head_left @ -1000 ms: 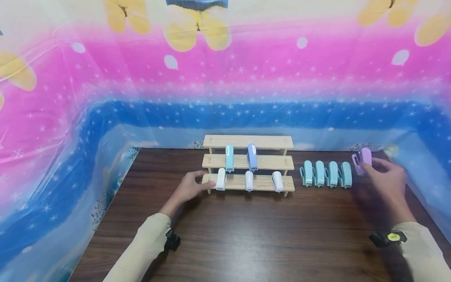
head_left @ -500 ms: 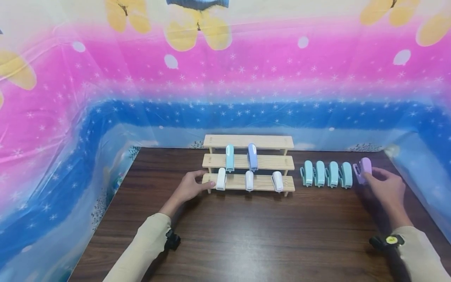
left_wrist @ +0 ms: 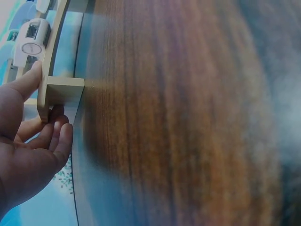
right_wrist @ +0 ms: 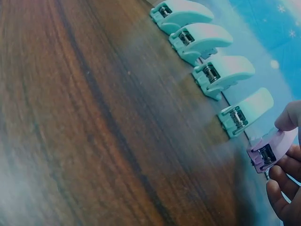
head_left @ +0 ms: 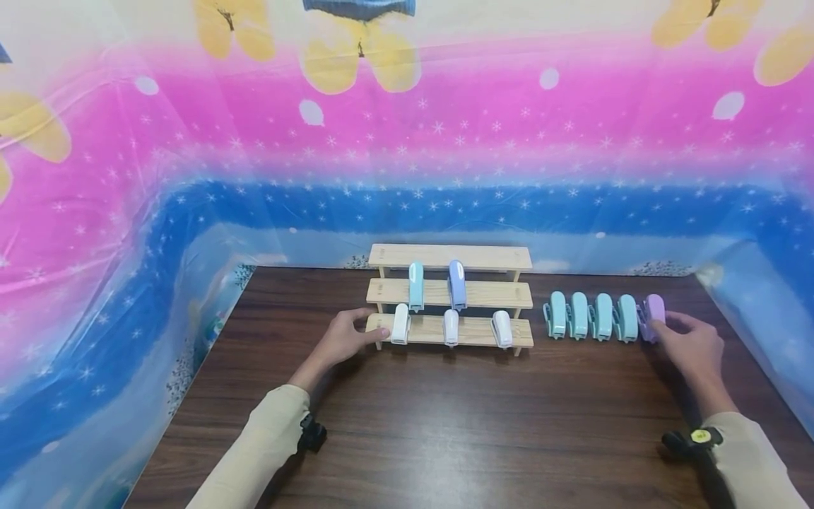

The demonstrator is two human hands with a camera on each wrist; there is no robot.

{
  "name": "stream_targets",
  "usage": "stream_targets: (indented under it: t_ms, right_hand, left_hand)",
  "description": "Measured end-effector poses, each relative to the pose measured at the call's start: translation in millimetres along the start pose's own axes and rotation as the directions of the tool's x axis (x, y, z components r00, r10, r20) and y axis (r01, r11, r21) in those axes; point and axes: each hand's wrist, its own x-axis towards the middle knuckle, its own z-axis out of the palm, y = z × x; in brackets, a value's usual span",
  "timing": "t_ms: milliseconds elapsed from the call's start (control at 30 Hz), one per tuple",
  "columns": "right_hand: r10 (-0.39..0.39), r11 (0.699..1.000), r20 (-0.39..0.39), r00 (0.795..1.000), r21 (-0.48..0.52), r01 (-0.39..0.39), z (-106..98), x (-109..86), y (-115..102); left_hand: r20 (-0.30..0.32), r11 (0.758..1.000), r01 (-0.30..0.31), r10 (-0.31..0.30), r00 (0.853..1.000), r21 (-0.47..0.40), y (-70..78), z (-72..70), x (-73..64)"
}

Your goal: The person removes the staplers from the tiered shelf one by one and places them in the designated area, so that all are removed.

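A purple stapler [head_left: 653, 316] stands at the right end of a row of teal staplers [head_left: 600, 317] on the table. My right hand [head_left: 693, 346] pinches it between thumb and fingers, and it sits close beside the last teal one. On the other side, my left hand [head_left: 346, 338] grips the left end of the lowest step of the wooden display rack [head_left: 422, 332]. In the left wrist view its thumb [left_wrist: 33, 75] lies on top and the fingers curl below. White staplers [head_left: 451, 327] stand on that step; the nearest is just right of the thumb.
A light teal stapler [head_left: 416, 285] and a periwinkle stapler [head_left: 456, 284] stand on the rack's middle step. The dark wooden table [head_left: 445, 424] stretches in front. A printed cloth [head_left: 407, 155] hangs close behind the rack and along both sides.
My right hand has brought the purple stapler down and slightly toward me, to the end of the teal row. My left hand has stayed at the rack.
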Motion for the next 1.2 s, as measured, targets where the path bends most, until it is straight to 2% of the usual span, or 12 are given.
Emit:
stream_targets:
  t_ms: [167,433,567,700,767,967,1200]
  right_hand:
    - [0.020,1.000,0.024,1.000,0.006,-0.020,2.0,2.1,5.0]
    - [0.012,1.000,0.026,1.000,-0.010,-0.011,2.4,4.0,8.7]
    - [0.000,1.000,-0.019,1.000,-0.013,0.000,-3.9,4.1,4.5]
    - [-0.071,0.997,-0.107,0.992,0.010,0.072,-14.6,2.1,-10.7]
    - [-0.100,0.994,-0.124,0.987,0.019,0.103,-19.4,0.0,-21.5]
    - [-0.188,0.981,-0.104,0.977,0.026,0.191,-24.9,-8.5,-55.5]
    - [-0.290,0.953,-0.098,0.952,0.055,0.296,-18.1,-22.0,-86.6]
  left_hand:
    - [0.000,1.000,0.008,-0.008,1.000,0.012,-1.8,0.1,0.1]
    - [-0.011,1.000,0.000,0.000,1.000,0.011,-1.1,0.5,-0.7]
    - [-0.007,1.000,-0.003,0.003,1.000,0.006,-1.2,0.9,-1.1]
    - [-0.010,1.000,-0.009,0.009,1.000,0.013,-1.4,1.1,-1.3]
    - [-0.015,1.000,-0.011,0.011,1.000,0.017,-1.0,1.0,-1.4]
    - [-0.016,1.000,-0.014,0.014,1.000,0.015,-0.1,-0.4,-0.6]
    - [-0.010,0.999,-0.034,0.034,0.999,0.019,-0.6,-0.4,0.2]
